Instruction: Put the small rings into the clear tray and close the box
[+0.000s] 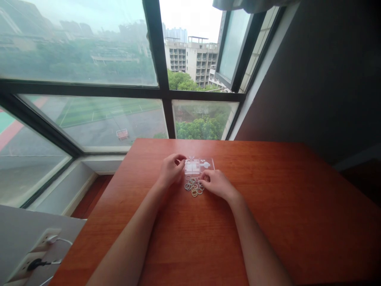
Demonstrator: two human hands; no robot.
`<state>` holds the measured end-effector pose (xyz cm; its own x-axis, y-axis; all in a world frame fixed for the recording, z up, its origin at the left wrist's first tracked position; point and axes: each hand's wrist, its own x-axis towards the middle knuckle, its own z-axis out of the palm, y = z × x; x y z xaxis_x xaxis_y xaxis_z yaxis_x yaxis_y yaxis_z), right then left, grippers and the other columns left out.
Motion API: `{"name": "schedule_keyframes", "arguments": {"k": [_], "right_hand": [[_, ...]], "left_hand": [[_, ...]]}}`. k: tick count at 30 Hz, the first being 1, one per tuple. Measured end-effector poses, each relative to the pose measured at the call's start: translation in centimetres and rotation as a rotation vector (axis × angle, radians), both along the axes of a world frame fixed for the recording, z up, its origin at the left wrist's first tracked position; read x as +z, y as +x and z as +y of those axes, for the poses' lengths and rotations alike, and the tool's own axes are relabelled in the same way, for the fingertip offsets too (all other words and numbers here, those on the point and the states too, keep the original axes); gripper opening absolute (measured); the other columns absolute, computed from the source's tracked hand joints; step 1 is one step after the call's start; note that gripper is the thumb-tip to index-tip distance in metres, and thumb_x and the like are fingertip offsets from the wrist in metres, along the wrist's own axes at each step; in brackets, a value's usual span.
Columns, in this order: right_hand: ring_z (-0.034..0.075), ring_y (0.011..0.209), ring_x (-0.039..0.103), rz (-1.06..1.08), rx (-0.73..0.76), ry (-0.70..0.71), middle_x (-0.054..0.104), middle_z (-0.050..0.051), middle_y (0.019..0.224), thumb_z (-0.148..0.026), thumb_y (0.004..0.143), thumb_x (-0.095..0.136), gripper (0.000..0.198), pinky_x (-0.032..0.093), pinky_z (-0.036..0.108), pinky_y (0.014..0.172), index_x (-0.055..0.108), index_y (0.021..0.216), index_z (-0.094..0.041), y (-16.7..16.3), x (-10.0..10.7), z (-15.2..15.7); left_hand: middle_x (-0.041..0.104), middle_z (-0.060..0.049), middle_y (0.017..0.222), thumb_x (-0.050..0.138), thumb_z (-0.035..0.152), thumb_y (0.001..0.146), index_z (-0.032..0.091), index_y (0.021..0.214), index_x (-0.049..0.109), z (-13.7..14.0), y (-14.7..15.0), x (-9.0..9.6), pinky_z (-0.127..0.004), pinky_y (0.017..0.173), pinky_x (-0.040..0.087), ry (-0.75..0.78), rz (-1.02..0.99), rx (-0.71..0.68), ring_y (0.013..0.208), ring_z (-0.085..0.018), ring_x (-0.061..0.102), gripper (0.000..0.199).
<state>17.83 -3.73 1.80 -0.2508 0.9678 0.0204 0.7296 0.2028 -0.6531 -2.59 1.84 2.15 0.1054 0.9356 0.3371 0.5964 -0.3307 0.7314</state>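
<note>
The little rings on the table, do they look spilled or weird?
Perhaps a little spilled: the small silvery and yellowish round rings lie loose and overlapping on the reddish-brown wooden table, beside the clear plastic box. They're too small to check for damage.

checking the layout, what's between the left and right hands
The head view shows a clear plastic case and rings between the left hand and right hand.

Head camera: 1 view, worn on the person's head, facing forward and down.
Tabletop (190, 254): seen from above, running off the bottom edge.
Left hand (172, 170), right hand (216, 183): small, below mid-frame, far enough off that the forearms (135, 234) show.
Window frame (119, 90): faced beyond the tabletop, across the upper left.
</note>
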Motion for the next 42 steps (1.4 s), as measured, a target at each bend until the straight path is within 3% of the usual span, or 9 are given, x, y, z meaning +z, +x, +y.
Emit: {"name": "schedule_keyframes", "arguments": {"k": [6,17,27,34,38,42], "right_hand": [[0.011,0.059,0.054,0.066,0.0,0.0,0.062,-0.002,0.063,-0.021,0.075,0.06,0.007,0.034,0.02,0.055,0.066,0.073,-0.019,0.1,0.1,0.2],[0.011,0.057,0.052,0.343,-0.168,0.106,0.06,-0.002,0.062,-0.028,0.075,0.059,0.01,0.037,0.022,0.056,0.063,0.073,-0.018,-0.1,0.3,0.9],[0.011,0.06,0.05,0.826,-0.203,-0.039,0.059,-0.001,0.067,-0.038,0.073,0.065,0.022,0.037,0.022,0.056,0.059,0.077,-0.017,-1.0,-0.4,1.3],[0.012,0.061,0.05,0.851,-0.25,-0.085,0.058,0.0,0.068,-0.045,0.07,0.066,0.03,0.037,0.021,0.053,0.058,0.078,-0.017,-1.2,-0.3,1.4],[0.012,0.061,0.05,0.846,-0.248,-0.081,0.059,0.0,0.068,-0.046,0.069,0.066,0.031,0.038,0.022,0.054,0.058,0.078,-0.017,-1.2,-0.3,1.4],[0.011,0.059,0.048,0.845,-0.266,-0.063,0.058,0.0,0.066,-0.042,0.07,0.066,0.028,0.036,0.022,0.053,0.059,0.078,-0.017,-1.1,-0.5,1.5]], "left_hand": [[0.07,-0.003,0.077,0.056,0.023,0.079,0.016,0.083,0.069,-0.2,-0.1,0.5,-0.022,0.058,0.045,0.013,0.006,-0.024,0.062,-0.012,0.059,0.015],[0.067,-0.002,0.074,0.057,0.028,0.082,0.016,0.083,0.068,-1.2,1.1,1.4,-0.02,0.055,0.043,0.019,-0.011,-0.168,0.061,-0.011,0.057,0.016],[0.066,-0.003,0.068,0.058,0.031,0.083,0.015,0.08,0.068,-2.0,2.3,1.9,-0.019,0.053,0.043,-0.058,-0.031,-0.299,0.06,-0.011,0.057,0.019],[0.066,-0.004,0.069,0.058,0.029,0.081,0.014,0.079,0.067,-2.1,2.6,1.8,-0.02,0.053,0.044,-0.072,-0.044,-0.335,0.06,-0.012,0.058,0.018],[0.065,-0.003,0.067,0.057,0.028,0.081,0.015,0.078,0.067,-2.1,2.4,1.9,-0.02,0.053,0.043,-0.056,-0.034,-0.311,0.059,-0.011,0.057,0.017],[0.066,-0.002,0.07,0.058,0.03,0.08,0.016,0.079,0.067,-1.3,1.1,1.8,-0.021,0.054,0.043,-0.005,-0.016,-0.166,0.06,-0.012,0.057,0.017]]}}
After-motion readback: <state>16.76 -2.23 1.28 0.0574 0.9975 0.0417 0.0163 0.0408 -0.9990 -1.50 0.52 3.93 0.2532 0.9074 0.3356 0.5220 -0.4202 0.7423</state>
